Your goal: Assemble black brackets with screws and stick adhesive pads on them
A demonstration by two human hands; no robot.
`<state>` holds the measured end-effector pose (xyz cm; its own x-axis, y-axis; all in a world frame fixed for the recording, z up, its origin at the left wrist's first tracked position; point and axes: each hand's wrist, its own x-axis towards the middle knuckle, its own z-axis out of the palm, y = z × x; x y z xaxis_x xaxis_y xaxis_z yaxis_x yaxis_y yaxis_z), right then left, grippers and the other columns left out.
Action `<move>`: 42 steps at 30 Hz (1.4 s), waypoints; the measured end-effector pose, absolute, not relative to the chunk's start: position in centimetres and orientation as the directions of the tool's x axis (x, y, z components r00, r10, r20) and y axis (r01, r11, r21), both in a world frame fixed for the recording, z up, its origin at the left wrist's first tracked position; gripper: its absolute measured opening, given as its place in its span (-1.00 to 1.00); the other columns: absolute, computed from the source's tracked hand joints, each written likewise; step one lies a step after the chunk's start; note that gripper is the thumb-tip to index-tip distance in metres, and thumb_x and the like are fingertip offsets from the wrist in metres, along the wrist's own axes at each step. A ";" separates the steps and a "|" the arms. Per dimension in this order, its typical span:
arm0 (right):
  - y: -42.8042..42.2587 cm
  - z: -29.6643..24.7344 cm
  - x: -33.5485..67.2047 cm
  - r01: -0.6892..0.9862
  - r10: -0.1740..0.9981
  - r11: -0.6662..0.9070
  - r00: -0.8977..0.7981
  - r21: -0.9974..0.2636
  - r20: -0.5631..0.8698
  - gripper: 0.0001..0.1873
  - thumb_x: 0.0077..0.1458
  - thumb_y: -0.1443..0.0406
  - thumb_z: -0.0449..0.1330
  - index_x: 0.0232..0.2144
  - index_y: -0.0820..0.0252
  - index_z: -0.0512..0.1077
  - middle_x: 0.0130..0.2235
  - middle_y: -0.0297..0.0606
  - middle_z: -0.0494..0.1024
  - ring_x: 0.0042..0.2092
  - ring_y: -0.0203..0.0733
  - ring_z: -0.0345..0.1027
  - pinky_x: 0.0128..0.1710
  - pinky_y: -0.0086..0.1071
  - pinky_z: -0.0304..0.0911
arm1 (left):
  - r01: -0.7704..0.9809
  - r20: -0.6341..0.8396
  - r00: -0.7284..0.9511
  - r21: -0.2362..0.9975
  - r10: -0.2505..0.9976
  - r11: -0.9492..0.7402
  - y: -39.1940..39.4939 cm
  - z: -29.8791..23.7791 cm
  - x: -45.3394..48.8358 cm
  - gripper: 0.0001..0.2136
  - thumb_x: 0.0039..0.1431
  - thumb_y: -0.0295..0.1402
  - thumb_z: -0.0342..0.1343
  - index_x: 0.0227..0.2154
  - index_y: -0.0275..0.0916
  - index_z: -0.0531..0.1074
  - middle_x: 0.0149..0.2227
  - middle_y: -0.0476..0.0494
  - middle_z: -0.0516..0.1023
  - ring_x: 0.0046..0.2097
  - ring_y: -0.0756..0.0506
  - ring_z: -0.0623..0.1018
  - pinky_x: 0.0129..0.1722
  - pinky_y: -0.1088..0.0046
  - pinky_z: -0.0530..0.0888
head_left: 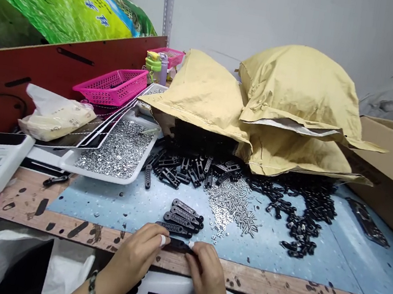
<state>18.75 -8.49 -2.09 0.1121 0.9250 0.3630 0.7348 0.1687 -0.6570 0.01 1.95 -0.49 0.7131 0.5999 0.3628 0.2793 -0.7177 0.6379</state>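
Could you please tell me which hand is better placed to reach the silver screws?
Probably the right hand: it is nearer the silver screws, while the left hand sits farther left. Both grip one black part.

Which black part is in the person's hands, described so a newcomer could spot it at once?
On the blue speckled mat, find the small group of black, textured, plastic-looking arms near the front edge. Just nearer the person is one slim, elongated black part. Unlike those neighbours, it is held, one end in the left hand, the other in the right hand.
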 end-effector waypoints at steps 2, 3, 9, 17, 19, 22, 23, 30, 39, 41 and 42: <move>-8.2 -2.3 18.7 0.747 0.927 0.158 0.112 -0.645 0.358 -0.80 0.20 0.47 0.02 -0.19 0.11 0.30 -0.24 -0.22 0.43 -0.19 -0.14 0.33 -0.21 -0.26 0.32 | 0.278 0.395 0.726 0.580 0.563 -0.766 2.1 -0.8 0.2 -0.77 0.28 -0.59 -0.15 -0.23 -0.25 0.38 -0.19 -0.19 0.47 -0.11 -0.14 0.45 -0.16 0.30 0.46; -8.0 -2.3 18.7 0.748 0.928 0.149 0.120 -0.647 0.352 -0.81 0.19 0.47 0.02 -0.20 0.11 0.30 -0.24 -0.21 0.43 -0.18 -0.14 0.33 -0.21 -0.25 0.32 | 0.281 0.411 0.726 0.554 0.551 -0.784 2.2 -1.0 0.2 -0.77 0.28 -0.60 -0.16 -0.23 -0.25 0.39 -0.18 -0.19 0.47 -0.11 -0.15 0.45 -0.15 0.29 0.46; -7.7 -1.7 18.6 0.761 0.939 0.126 0.116 -0.637 0.324 -0.81 0.19 0.45 0.04 -0.16 0.12 0.31 -0.22 -0.19 0.44 -0.18 -0.12 0.32 -0.20 -0.23 0.33 | 0.360 0.450 0.713 0.423 0.538 -0.832 2.3 -1.6 0.1 -0.78 0.28 -0.55 -0.12 -0.18 -0.23 0.41 -0.14 -0.20 0.47 -0.08 -0.20 0.43 -0.09 0.13 0.45; -7.5 -1.5 18.4 0.833 0.889 -0.044 0.284 -0.551 0.358 -0.32 0.09 0.23 0.19 0.19 0.24 0.01 0.12 0.09 0.22 0.16 0.12 0.13 0.06 0.03 0.24 | 0.607 0.220 0.584 0.521 0.782 -0.600 0.9 -0.6 1.1 -0.33 0.29 -0.18 -0.06 0.30 -0.29 -0.26 0.34 -0.47 -0.31 0.32 -0.40 -0.08 0.13 -0.17 0.21; -6.9 -1.6 18.7 0.864 0.911 -0.078 0.265 -0.497 0.317 -0.12 0.06 0.20 0.22 0.27 0.24 -0.17 0.24 0.13 0.07 0.26 0.18 -0.04 0.13 0.13 0.14 | 0.629 0.177 0.599 0.499 0.781 -0.596 0.8 -0.7 1.7 -0.27 0.29 -0.14 -0.09 0.30 -0.26 -0.43 0.34 -0.44 -0.36 0.32 -0.39 -0.13 0.16 -0.20 0.11; -5.7 -1.8 19.3 0.895 0.947 -0.053 0.186 -0.443 0.263 -0.10 0.07 0.22 0.22 0.28 0.17 -0.22 0.24 0.07 0.13 0.26 0.15 0.00 0.17 0.21 0.03 | 0.633 0.141 0.629 0.479 0.765 -0.608 0.7 -1.1 2.5 -0.30 0.32 -0.17 -0.16 0.29 -0.21 -0.50 0.35 -0.38 -0.37 0.33 -0.34 -0.12 0.18 -0.17 0.08; -5.4 -1.9 19.5 0.901 0.954 -0.045 0.167 -0.432 0.250 -0.12 0.07 0.22 0.23 0.27 0.14 -0.20 0.22 0.04 0.19 0.24 0.13 0.05 0.17 0.22 0.00 | 0.632 0.130 0.638 0.475 0.759 -0.612 0.7 -1.1 2.6 -0.31 0.32 -0.18 -0.17 0.29 -0.20 -0.50 0.35 -0.36 -0.36 0.33 -0.33 -0.12 0.18 -0.16 0.09; -5.1 -1.3 20.6 0.911 0.974 0.000 0.093 -0.412 0.207 -0.21 0.03 0.25 0.25 0.23 0.17 -0.03 0.22 0.00 0.20 0.25 0.09 0.03 0.21 0.21 -0.09 | 0.595 0.116 0.718 0.407 0.686 -0.693 2.3 -0.1 2.2 -0.18 0.22 -0.14 0.00 0.30 -0.18 -0.47 0.35 -0.32 -0.42 0.33 -0.37 -0.19 0.19 -0.18 0.02; -4.4 0.0 21.3 0.882 0.984 0.044 0.043 -0.469 0.173 -0.26 0.00 0.28 0.27 0.19 0.18 0.08 0.15 -0.05 0.31 0.22 0.05 0.09 0.24 0.17 -0.15 | 0.405 0.142 0.875 0.307 0.462 -0.861 7.5 0.6 3.5 -0.09 0.02 -0.07 0.20 0.31 -0.15 -0.22 0.26 -0.32 0.12 0.29 -0.36 0.05 0.21 -0.18 -0.09; -4.8 0.0 22.5 0.862 0.980 0.028 0.077 -0.506 0.185 -0.31 0.06 0.24 0.22 0.20 0.13 0.08 0.18 -0.09 0.28 0.21 0.03 0.11 0.22 0.10 -0.01 | 0.425 0.148 0.863 0.305 0.484 -0.852 7.4 0.8 3.3 -0.11 0.01 -0.08 0.22 0.30 -0.14 -0.17 0.26 -0.33 0.10 0.28 -0.38 0.05 0.20 -0.19 -0.07; -5.1 -0.1 23.5 0.849 0.968 -0.028 0.156 -0.527 0.199 -0.37 0.11 0.22 0.17 0.20 0.10 0.10 0.17 -0.11 0.30 0.19 0.00 0.16 0.17 0.02 0.11 | 0.429 0.152 0.859 0.307 0.489 -0.850 7.3 1.1 3.2 -0.10 0.01 -0.07 0.22 0.31 -0.15 -0.18 0.28 -0.34 0.04 0.29 -0.40 0.02 0.20 -0.21 -0.06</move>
<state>23.53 -5.11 -0.06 0.1560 0.9675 0.1990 0.8491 -0.0285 -0.5275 3.18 7.34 1.12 0.8592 0.4885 0.1522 0.4289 -0.8498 0.3065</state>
